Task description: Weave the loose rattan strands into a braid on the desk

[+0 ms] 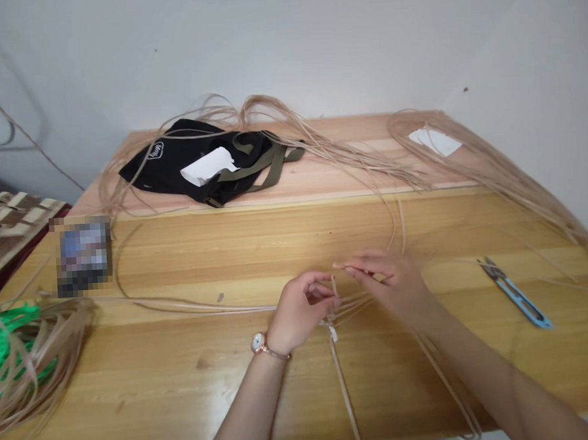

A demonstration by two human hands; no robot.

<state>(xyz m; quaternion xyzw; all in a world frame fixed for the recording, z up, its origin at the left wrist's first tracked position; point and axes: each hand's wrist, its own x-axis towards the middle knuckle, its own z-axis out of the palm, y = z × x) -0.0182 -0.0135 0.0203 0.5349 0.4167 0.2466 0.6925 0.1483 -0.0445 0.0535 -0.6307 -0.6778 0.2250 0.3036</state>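
Observation:
My left hand (301, 305), with a watch (258, 342) on the wrist, is closed at a crossing of thin tan rattan strips (220, 308). One short strip end stands up between its thumb and fingers. Close on the right, my right hand (388, 277) pinches the tip of a rattan strip, slightly blurred. Several strips fan out below it, and another strip (345, 388) runs from the crossing toward the front edge. A small white piece (333, 334) sits just under the crossing. My fingers partly hide how the strips interlace.
Blue-handled thread snips (517, 297) lie to the right. At the back are a black bag (172, 161), a white paper roll (207, 165) and long rattan bundles (514, 189). Left are a coil of strips with green ties (15, 346) and a blurred-out item (83, 254).

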